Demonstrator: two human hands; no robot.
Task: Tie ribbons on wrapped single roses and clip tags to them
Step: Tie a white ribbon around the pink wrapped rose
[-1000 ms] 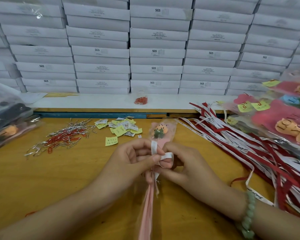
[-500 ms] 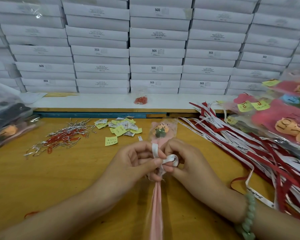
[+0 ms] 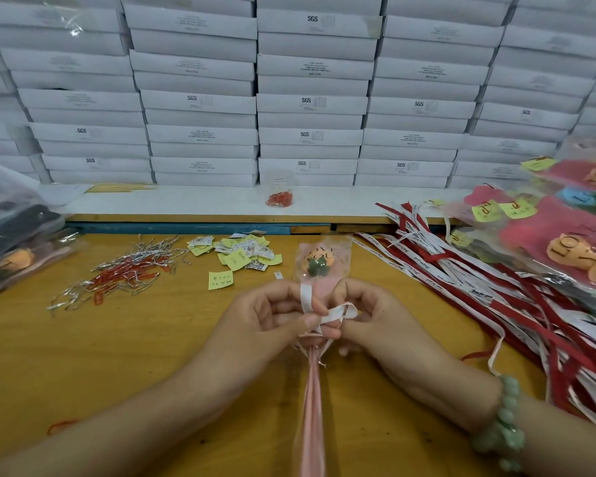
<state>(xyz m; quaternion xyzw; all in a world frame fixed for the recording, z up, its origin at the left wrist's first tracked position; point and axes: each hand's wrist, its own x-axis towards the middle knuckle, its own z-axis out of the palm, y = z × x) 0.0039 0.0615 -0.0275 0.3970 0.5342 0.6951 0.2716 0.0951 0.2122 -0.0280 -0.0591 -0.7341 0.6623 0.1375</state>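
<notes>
A single wrapped rose [image 3: 319,261] in clear film with a pink sleeve stands upright between my hands, its long pink stem [image 3: 312,407] running down toward me. A white ribbon [image 3: 338,311] is looped around the neck of the wrap. My left hand [image 3: 269,318] pinches one upright ribbon end between thumb and finger. My right hand [image 3: 369,315] pinches the ribbon loop on the other side. A long tail of the ribbon trails off to the right across the table.
Yellow and white tags [image 3: 236,256] lie behind my hands. Red paper clips and silver twist ties [image 3: 117,277] are scattered at the left. Red and white ribbons [image 3: 479,287] pile at the right beside finished wrapped roses [image 3: 572,242]. White boxes [image 3: 310,98] are stacked behind a small cup of clips [image 3: 279,196].
The ribbon loop has been drawn out to the right and widened. My hands have shifted slightly on the ribbon, and the rose stem has swung more upright.
</notes>
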